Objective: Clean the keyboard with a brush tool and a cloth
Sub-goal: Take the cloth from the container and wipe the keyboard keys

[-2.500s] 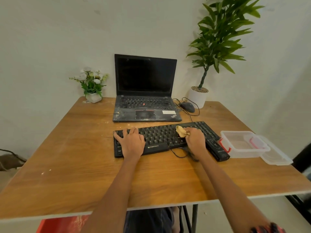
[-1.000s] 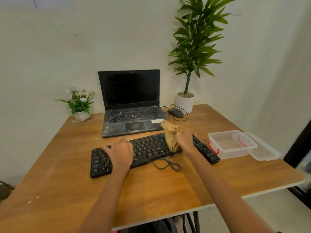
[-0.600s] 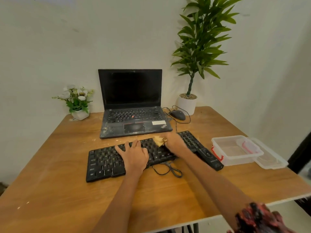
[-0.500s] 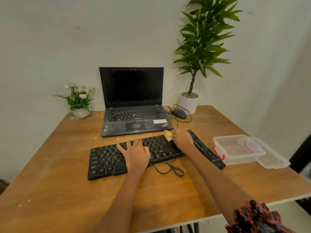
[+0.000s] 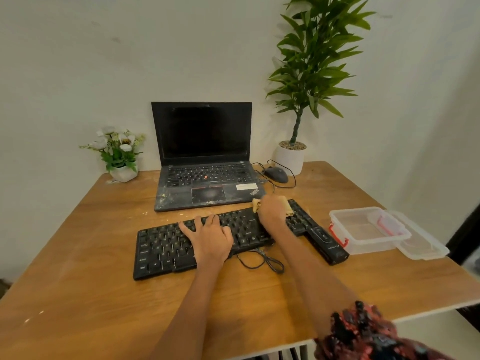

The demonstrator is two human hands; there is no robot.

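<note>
A black keyboard [image 5: 166, 245] lies slanted on the wooden table [image 5: 104, 307], its cable looped in front. My left hand [image 5: 210, 240] presses flat on the keyboard's middle, fingers spread, holding nothing. My right hand [image 5: 272, 211] is closed on a bunched tan cloth [image 5: 255, 203] and pushes it against the keys near the keyboard's upper right part. Only bits of cloth show at either side of the fist. A black stick-shaped tool [image 5: 327, 242] lies on the table against the keyboard's right end.
A dusty open laptop [image 5: 205, 162] stands behind the keyboard, with a mouse [image 5: 276, 174] and a tall potted plant [image 5: 291, 157] to its right. A small flower pot [image 5: 122, 172] sits back left. A clear plastic box [image 5: 363, 229] and its lid [image 5: 420, 248] sit at the right edge.
My right hand lifted the cloth off the keys a second ago, then brought it down and has slid it rightward along the keyboard's top rows. My left hand stays pressed on the keyboard.
</note>
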